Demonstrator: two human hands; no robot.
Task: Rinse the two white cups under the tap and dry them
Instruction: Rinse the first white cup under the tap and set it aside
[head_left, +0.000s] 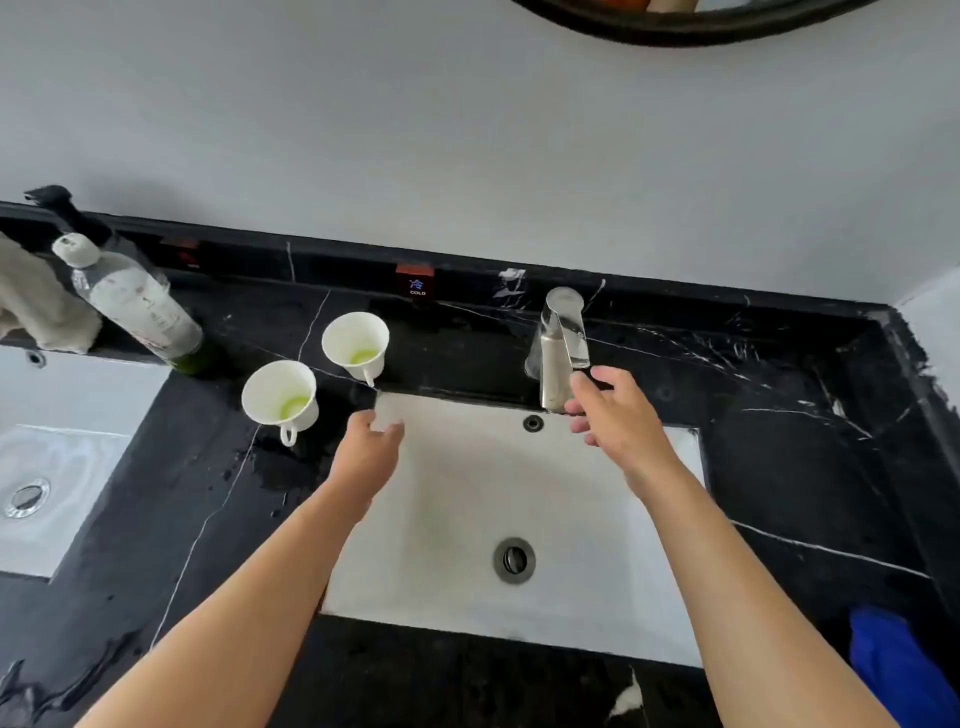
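Head view | left hand (370, 451) open, empty | cups (280, 396) (356, 343) far-left of it | right hand (618, 410) open at tap (560, 345)

Two white cups, the nearer cup (279, 397) and the farther cup (356, 344), stand upright on the black marble surface (810, 467) at centre left, greenish liquid inside. The left hand (370, 447) hovers over the white sink (467, 493); the right hand (621, 415) reaches toward the chrome tap (558, 348).

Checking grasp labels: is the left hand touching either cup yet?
Apart. The head view shows black counter between the left hand and the nearer cup; the farther cup stands well beyond its fingertips.
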